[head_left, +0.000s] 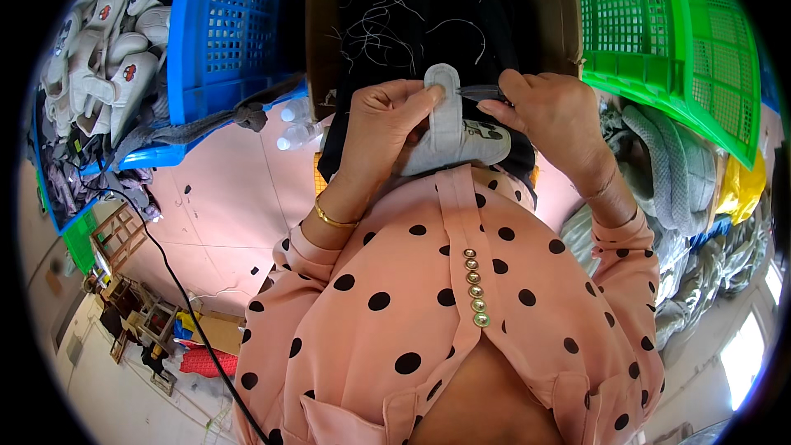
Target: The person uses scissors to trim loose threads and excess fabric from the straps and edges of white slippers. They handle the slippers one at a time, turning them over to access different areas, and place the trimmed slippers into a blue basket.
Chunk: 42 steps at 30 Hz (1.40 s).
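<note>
Above my lap, my left hand [381, 124] pinches a pale grey fabric shoe upper [474, 147] by its rounded strap [446, 111], thumb on top and fingers beneath. A dark printed figure marks the right part of the upper. My right hand [562, 119] is closed around small dark snips [481, 92], their handles mostly hidden in the fingers. The tips of the snips point left and meet the strap's right edge. Loose white threads [379, 37] lie on the dark cloth just beyond my hands.
An open cardboard box [563, 8] stands directly ahead. On the left is a blue crate [188, 58] beside a heap of pale shoe pieces [119, 74]; green crates [651, 66] are at the right. Plastic bottles [298, 125], grey bundles [680, 169] and a black cable [177, 280] lie around.
</note>
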Tool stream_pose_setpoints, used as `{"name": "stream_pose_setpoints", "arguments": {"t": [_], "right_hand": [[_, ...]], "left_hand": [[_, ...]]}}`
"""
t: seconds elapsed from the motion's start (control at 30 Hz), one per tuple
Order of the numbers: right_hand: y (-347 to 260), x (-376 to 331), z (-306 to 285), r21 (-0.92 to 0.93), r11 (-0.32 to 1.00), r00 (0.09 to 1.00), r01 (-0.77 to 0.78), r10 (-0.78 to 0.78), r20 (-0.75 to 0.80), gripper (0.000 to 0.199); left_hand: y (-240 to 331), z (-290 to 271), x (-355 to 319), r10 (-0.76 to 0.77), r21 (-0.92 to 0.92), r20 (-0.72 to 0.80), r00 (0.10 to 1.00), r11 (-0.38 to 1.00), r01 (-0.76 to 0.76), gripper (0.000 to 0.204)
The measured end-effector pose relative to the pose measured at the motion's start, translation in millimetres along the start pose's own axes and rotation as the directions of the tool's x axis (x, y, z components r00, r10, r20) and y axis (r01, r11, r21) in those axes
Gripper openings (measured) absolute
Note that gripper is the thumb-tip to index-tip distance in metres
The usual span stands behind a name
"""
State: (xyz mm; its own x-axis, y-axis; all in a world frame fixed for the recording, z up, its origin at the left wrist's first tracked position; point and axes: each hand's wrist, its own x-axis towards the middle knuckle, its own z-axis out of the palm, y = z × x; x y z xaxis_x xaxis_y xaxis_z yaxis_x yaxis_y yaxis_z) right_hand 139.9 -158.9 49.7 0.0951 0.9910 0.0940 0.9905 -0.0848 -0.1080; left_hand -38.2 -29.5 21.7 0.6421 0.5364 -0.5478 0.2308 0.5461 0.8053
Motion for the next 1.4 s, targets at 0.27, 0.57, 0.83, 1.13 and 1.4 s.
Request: {"name": "stream_pose_setpoints", "arguments": {"t": [0.27, 0.57, 0.83, 1.13, 1.4], "right_hand": [[-5.0, -1.8, -0.3, -0.078, 0.996, 0.999, 0.047, -0.047, 0.000, 0.038], [-7.1, -8.7, 10.7, 0.290, 0.945, 0.983, -0.151, 0.174, -0.057, 0.043], [-12.8, -8.4, 3.8, -0.016, 0.997, 0.996, -0.070, 0.069, -0.059, 0.044], [-14.8, -7.7, 4.0, -0.094, 0.995, 0.998, -0.044, 0.040, -0.044, 0.044], [-22.5, -15.7, 25.4, 0.044, 0.989, 0.981, -0.140, 0.145, -0.129, 0.043]], "left_hand": [[-7.3, -5.1, -1.8, -0.020, -0.057, 0.030, 0.999, 0.998, 0.021, 0.018], [-5.9, -3.4, -4.5, 0.011, 0.081, -0.001, 1.000, 0.997, -0.011, 0.018], [-2.9, -0.9, -7.0, 0.019, 0.079, -0.008, 1.000, 0.997, -0.019, 0.018], [-2.8, -0.8, -6.8, 0.010, 0.082, -0.033, 0.999, 0.997, -0.008, 0.016], [-5.2, -1.8, -5.9, 0.004, 0.047, -0.027, 1.000, 0.999, -0.003, 0.017]]}}
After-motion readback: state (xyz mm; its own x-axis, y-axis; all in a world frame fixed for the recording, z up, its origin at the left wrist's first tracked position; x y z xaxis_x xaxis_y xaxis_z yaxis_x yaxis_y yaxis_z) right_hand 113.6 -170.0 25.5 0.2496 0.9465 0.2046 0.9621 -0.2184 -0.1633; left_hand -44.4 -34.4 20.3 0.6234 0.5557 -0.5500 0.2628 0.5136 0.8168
